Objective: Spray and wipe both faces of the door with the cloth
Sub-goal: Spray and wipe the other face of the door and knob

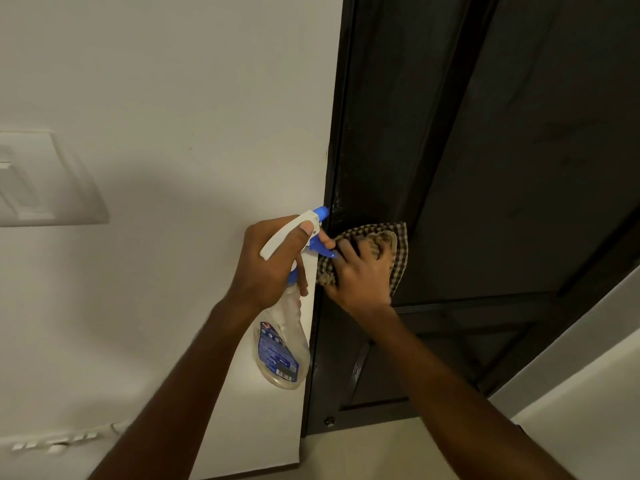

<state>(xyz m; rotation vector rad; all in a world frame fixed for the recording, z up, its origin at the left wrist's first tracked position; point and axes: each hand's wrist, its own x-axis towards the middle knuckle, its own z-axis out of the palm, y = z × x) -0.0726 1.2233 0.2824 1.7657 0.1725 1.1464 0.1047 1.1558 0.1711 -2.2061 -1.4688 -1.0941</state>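
Right now the door (502,168), dark brown and panelled, fills the head view from 12 o'clock round to 4 o'clock. Its near edge runs down just right of the frame's centre. The checked cloth (400,251) lies flat against that dark surface just off centre toward 3 o'clock, close beside the door's left edge. The right hand (360,271) is spread over the cloth and presses it to the door. Its fingers are bent into the bunched folds, so the hand grips the fabric rather than lying straight on it. The forearm reaches in from 5 o'clock.

Just beside it, at the cloth's 9 o'clock, the left hand (273,268) is wrapped round the neck of the spray bottle (284,344). The thumb lies over the white head and a finger is hooked on the blue trigger. The blue nozzle points toward 1 o'clock and sits right at the door's edge; the two hands nearly touch. The clear body with its blue label hangs below the fist toward 6 o'clock. I cannot tell whether any spray is leaving it.

Further out, a pale wall (173,98) takes up the frame from 7 o'clock to 12 o'clock. A white switch plate (45,178) is fixed on it at 9 o'clock, blurred. Near 7 o'clock, low on the wall, there is a row of white sockets (55,443) with a cable beside them, too soft to make out further. A small round fitting (329,420) shows near the door's lower corner at 6 o'clock.
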